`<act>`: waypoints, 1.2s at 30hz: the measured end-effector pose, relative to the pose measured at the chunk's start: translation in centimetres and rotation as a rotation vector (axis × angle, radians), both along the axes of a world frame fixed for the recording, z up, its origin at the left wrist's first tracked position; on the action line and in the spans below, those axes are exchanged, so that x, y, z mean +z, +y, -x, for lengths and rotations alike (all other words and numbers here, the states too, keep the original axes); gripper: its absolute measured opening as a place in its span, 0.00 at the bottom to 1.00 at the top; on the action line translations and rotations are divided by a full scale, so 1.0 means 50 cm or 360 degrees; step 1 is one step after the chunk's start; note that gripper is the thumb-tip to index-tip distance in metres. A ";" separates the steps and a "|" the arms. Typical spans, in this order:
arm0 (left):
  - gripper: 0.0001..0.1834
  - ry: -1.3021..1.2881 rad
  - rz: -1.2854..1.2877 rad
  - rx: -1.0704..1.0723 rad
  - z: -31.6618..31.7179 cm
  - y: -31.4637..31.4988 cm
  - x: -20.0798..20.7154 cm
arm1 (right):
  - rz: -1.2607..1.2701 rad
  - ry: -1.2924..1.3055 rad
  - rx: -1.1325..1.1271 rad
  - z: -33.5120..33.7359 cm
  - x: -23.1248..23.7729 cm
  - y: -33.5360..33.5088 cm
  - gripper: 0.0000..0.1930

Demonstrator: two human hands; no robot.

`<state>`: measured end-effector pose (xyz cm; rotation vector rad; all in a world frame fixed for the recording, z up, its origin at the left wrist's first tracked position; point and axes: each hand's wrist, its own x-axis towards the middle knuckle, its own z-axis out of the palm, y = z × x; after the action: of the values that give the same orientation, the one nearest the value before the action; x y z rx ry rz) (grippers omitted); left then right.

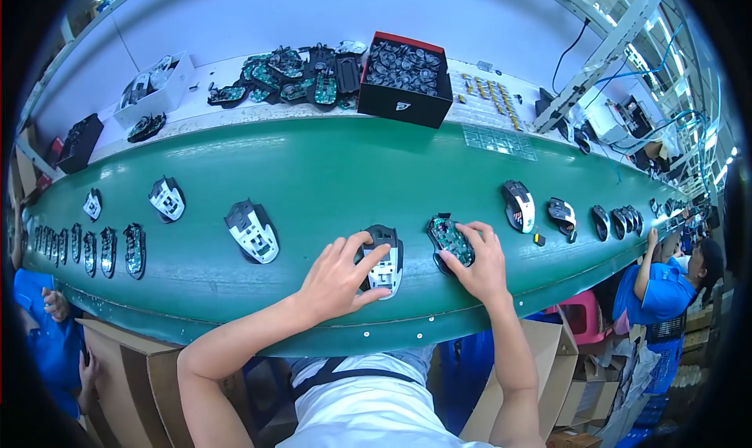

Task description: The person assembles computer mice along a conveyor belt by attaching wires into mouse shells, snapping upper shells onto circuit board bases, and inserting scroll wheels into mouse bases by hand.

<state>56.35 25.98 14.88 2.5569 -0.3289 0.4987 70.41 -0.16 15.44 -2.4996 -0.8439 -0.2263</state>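
In front of me on the green belt, my left hand (342, 274) grips a black-and-white computer mouse shell (385, 269), thumb at its near end and fingers over its top and left side. A hand's width to the right, my right hand (479, 261) holds a mouse base with a green circuit board (451, 239), thumb on the near side and fingers on the far right. Both parts rest on the belt. Left of my hands lies another white-and-black mouse shell (253, 230). To the right sits a black mouse with a white side (518, 206).
The green belt (313, 162) runs left to right. A black box of small dark parts (406, 76) and piled mouse circuit boards (286, 72) stand on the far shelf. Several board-bearing bases (135, 251) line up at left. Co-workers sit at left (47, 315) and right (666, 287).
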 end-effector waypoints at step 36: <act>0.25 -0.0318 0.0364 0.0030 -0.003 0.081 -0.022 | 0.0445 -0.0125 0.0214 -0.642 0.125 0.476 0.21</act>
<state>56.49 30.01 13.79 2.2961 -0.2993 0.7567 102.51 23.65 21.70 -2.6897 -1.1402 -0.1714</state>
